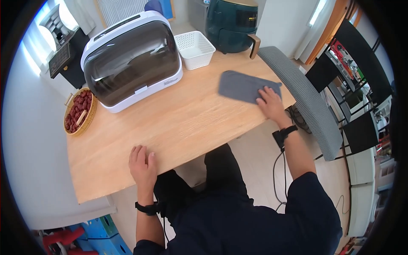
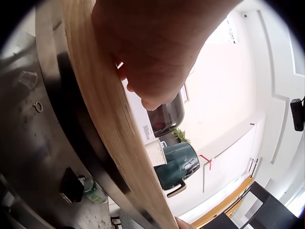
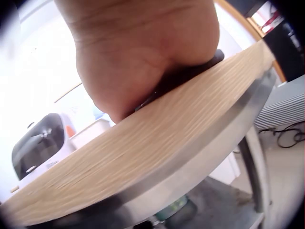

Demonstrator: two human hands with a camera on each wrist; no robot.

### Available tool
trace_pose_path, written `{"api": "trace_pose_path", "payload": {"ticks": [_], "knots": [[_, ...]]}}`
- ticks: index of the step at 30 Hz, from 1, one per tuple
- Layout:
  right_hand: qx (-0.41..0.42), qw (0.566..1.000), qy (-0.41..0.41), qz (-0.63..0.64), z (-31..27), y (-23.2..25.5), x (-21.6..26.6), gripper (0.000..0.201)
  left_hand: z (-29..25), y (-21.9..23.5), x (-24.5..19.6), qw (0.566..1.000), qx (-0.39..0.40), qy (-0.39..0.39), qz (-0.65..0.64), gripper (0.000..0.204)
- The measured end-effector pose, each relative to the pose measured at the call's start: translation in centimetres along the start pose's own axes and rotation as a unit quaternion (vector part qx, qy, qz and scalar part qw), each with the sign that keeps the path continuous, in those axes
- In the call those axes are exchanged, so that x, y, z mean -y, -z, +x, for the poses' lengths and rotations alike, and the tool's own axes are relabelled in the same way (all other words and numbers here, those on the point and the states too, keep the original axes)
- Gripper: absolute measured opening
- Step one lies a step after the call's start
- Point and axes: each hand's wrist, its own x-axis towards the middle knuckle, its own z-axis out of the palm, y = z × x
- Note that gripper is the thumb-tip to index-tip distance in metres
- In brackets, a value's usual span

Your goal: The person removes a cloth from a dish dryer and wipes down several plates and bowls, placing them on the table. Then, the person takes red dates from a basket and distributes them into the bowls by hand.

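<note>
A folded grey cloth (image 1: 242,86) lies flat near the right end of the wooden table. My right hand (image 1: 270,103) rests on its right part with fingers extended; in the right wrist view the palm side of that hand (image 3: 147,57) presses on the dark cloth (image 3: 183,78). At the front edge, on the left, my left hand (image 1: 143,166) rests on the tabletop, fingers loosely extended and holding nothing. The left wrist view has this hand (image 2: 147,52) over the wooden edge, its fingertips partly hidden.
Along the back stand a white case with a dark lid (image 1: 134,63), a white basket (image 1: 196,51) and a green air fryer (image 1: 231,25). A wicker basket of red fruit (image 1: 80,110) sits at the left edge. A striped bench (image 1: 304,100) is beside the right end.
</note>
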Motion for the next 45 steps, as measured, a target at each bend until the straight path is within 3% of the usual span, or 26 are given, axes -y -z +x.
{"api": "trace_pose_path", "payload": {"ticks": [3, 5, 7, 8, 10, 18, 21, 22, 28, 33, 37, 39, 40, 42, 43, 45], "knots": [[0.023, 0.998, -0.062, -0.021, 2.6, 0.1, -5.5, 0.058, -0.2, -0.3, -0.1, 0.999, -0.01, -0.031, 0.039, 0.032], [0.047, 0.994, -0.092, -0.023, 5.0, 0.4, -6.0, 0.059, -0.1, -0.2, -0.5, 0.998, -0.013, -0.036, 0.047, 0.031], [0.123, 0.984, -0.126, -0.031, 7.3, 0.3, -6.0, 0.059, 0.0, -0.2, -0.8, 0.997, -0.017, -0.042, 0.055, 0.03], [0.122, 0.984, -0.124, -0.03, 8.2, 0.9, -4.8, 0.059, 0.0, -0.2, -0.8, 0.997, -0.017, -0.044, 0.061, 0.03], [0.21, 0.965, -0.146, -0.052, 10.4, 1.6, -2.5, 0.06, 0.0, -0.3, -0.8, 0.997, -0.021, -0.044, 0.068, 0.03], [0.225, 0.953, -0.185, -0.083, 15.3, -0.3, 2.0, 0.056, 0.1, -0.2, -1.6, 0.995, -0.04, -0.048, 0.074, 0.027], [0.196, 0.974, -0.052, -0.102, 15.1, -3.6, 2.5, 0.052, 0.1, -0.2, -1.6, 0.994, -0.048, -0.054, 0.079, 0.027], [0.195, 0.974, -0.046, -0.103, 14.1, -3.4, 3.7, 0.052, 0.1, -0.2, -1.6, 0.994, -0.051, -0.05, 0.08, 0.027], [0.18, 0.975, 0.117, -0.059, 6.4, 0.0, 17.8, 0.046, 0.0, -0.3, -1.7, 0.993, -0.057, -0.053, 0.084, 0.027], [0.161, 0.965, 0.202, -0.035, 1.6, 0.0, 26.6, 0.049, -0.1, 0.0, -1.6, 0.994, -0.059, -0.065, 0.072, 0.026], [0.132, 0.948, 0.29, 0.001, -2.5, -0.7, 32.0, 0.05, 0.1, -0.4, -0.3, 0.996, -0.091, -0.006, -0.017, 0.026], [0.081, 0.934, 0.343, 0.063, -4.1, -0.8, 33.8, 0.05, 1.3, 0.1, -0.8, 0.99, -0.118, -0.071, -0.037, 0.025], [0.081, 0.931, 0.349, 0.065, -4.7, -0.6, 34.1, 0.05, 1.9, 0.4, -1.1, 0.99, -0.121, -0.068, -0.033, 0.025], [0.082, 0.909, 0.376, 0.158, -5.5, 0.4, 34.3, 0.051, 3.0, 1.1, -1.5, 0.99, -0.069, -0.119, 0.021, 0.027], [0.101, 0.9, 0.367, 0.21, -5.5, 1.4, 33.7, 0.055, 3.3, 1.2, -1.1, 0.995, -0.007, -0.091, 0.037, 0.032], [0.097, 0.91, 0.346, 0.204, -5.6, 1.8, 31.6, 0.057, 2.7, 1.1, 0.6, 0.995, 0.018, -0.077, 0.063, 0.035]]}}
